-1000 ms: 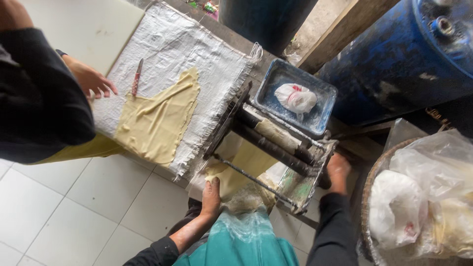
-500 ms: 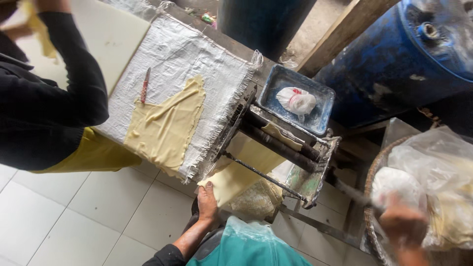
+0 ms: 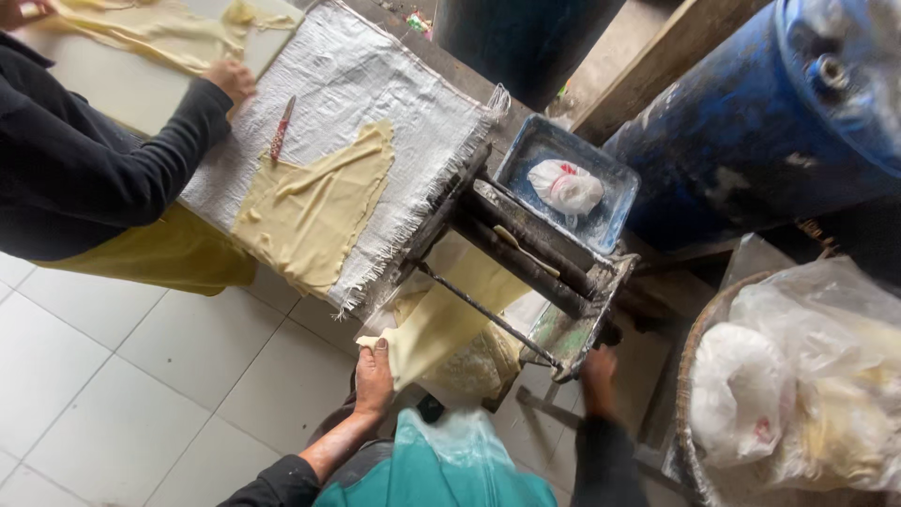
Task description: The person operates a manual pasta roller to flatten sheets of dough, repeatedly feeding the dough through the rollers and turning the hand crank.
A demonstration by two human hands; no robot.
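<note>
At far left a co-worker in a black sleeve (image 3: 94, 160) leans over the table, one hand (image 3: 230, 80) resting on a pale board where thin dough (image 3: 160, 33) is draped. Beside that, a white woven cloth (image 3: 375, 103) covers the table, with a red-handled knife (image 3: 282, 129) lying on it and a torn yellow dough piece (image 3: 314, 211) spread flat just below the knife.

The person's left hand (image 3: 373, 377) reaches forward from below, palm down, fingers curled over the lower edge of the dough sheet (image 3: 450, 310) that hangs from the roller machine (image 3: 530, 258); the grip looks loose, more a support than a pinch. A thin rod of the machine crosses in front of the sheet. A teal plastic apron (image 3: 441, 469) sits at the bottom edge between the two forearms.

The right hand (image 3: 597, 371) is raised to the machine's near right corner. It is blurred, so whether it is closed around a handle there cannot be told.

Behind the rollers a blue tray (image 3: 610, 216) holds a tied white bag (image 3: 563, 186). Further right stands a blue drum (image 3: 788, 113), and at the edge a basket (image 3: 690, 376) filled with plastic bags (image 3: 807, 385).
</note>
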